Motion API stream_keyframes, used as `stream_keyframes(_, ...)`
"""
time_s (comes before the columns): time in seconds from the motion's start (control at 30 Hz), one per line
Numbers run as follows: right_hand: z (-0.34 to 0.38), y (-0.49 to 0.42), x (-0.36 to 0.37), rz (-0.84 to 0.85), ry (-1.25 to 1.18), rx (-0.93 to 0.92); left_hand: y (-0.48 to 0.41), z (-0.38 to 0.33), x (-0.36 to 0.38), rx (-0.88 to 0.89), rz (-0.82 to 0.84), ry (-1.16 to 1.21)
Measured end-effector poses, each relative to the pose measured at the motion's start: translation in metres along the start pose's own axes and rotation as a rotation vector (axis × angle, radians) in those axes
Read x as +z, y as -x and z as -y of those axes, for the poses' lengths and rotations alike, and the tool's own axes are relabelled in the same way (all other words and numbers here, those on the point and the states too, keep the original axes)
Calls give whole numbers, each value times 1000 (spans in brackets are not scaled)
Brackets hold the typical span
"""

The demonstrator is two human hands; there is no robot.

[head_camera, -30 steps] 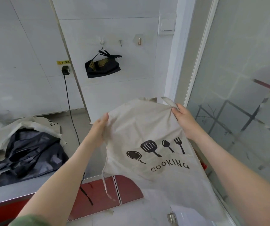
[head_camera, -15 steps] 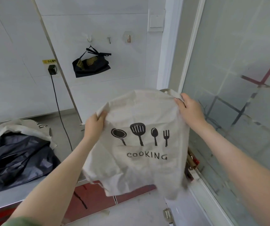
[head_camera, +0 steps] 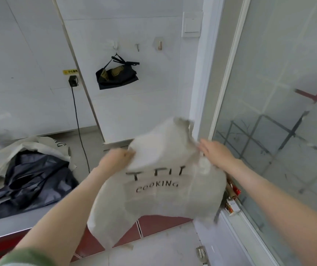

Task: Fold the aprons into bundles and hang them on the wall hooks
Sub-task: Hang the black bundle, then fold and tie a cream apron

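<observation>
Pinching the beige apron at the left end of its turned-down top with left hand, fingers curled into cloth. Meeting the right end with right hand; too blurred to tell pinch from flat touch. Held in mid-air, "COOKING" print facing camera. Beyond, hung on leftmost wall hook: black bundle. At left end of countertop, near front edge: dark apron heaped on pale apron.

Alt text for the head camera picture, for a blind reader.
The left hand grips a beige apron printed COOKING, top folded down over the icons; the blurred right hand meets its other edge. A black bundle hangs on a wall hook.
</observation>
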State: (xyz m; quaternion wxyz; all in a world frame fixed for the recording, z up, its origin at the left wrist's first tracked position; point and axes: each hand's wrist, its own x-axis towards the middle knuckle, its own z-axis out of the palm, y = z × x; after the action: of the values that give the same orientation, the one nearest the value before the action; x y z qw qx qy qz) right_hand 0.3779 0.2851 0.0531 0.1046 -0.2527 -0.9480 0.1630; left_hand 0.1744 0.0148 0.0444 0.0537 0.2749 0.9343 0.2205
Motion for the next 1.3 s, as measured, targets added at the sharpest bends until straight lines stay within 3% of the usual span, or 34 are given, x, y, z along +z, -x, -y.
stream_keyframes(0.03, -6, 4, 12, 36, -49, 30, 7, 8, 13, -7, 4, -35)
stream_keyframes(0.13, -6, 0, 15, -118, -300, 114, 12, 6, 10, -40, -159, 125)
stream_keyframes(0.2, 1, -10, 2, -172, -369, 134, 5, -7, -7, -62, -161, 191)
stream_keyframes(0.33, 15, -27, -9, -249, -219, 237, -2, -24, -29, -94, -134, 269)
stream_keyframes(0.4, 27, -25, -8, -221, -169, 315, -2, -29, -30, -75, -109, 289)
stream_keyframes(0.5, 58, -16, -1, -93, -392, 223, 1, -50, -32, -39, -63, 331)
stream_keyframes(0.6, 98, -6, 2, 266, -848, 274, 9, -74, -34, 29, 73, 468)
stream_keyframes(0.7, 124, -6, -3, 551, -1270, 314, 21, -92, -39, 154, 320, 549)
stream_keyframes(0.8, 132, -11, -4, 516, -1452, 335, 29, -98, -47, 254, 520, 485)
stream_keyframes(0.9, 133, -14, -6, 361, -1430, 340, 32, -97, -53, 345, 591, 433)
stream_keyframes(0.97, 134, -19, -9, 302, -1359, 296, 32, -89, -54, 398, 607, 532)
stream_keyframes(1.07, 134, -27, -16, 244, -1314, 262, 30, -72, -54, 417, 539, 859)
stream_keyframes(1.17, 134, -29, -29, 209, -1437, 265, 24, -56, -51, 271, 292, 1082)
stream_keyframes(1.23, 133, -29, -37, 229, -1550, 265, 12, -42, -39, 165, 121, 968)
stream_keyframes(1.3, 131, -27, -47, 234, -1615, 267, 2, -26, -24, 33, 115, 682)
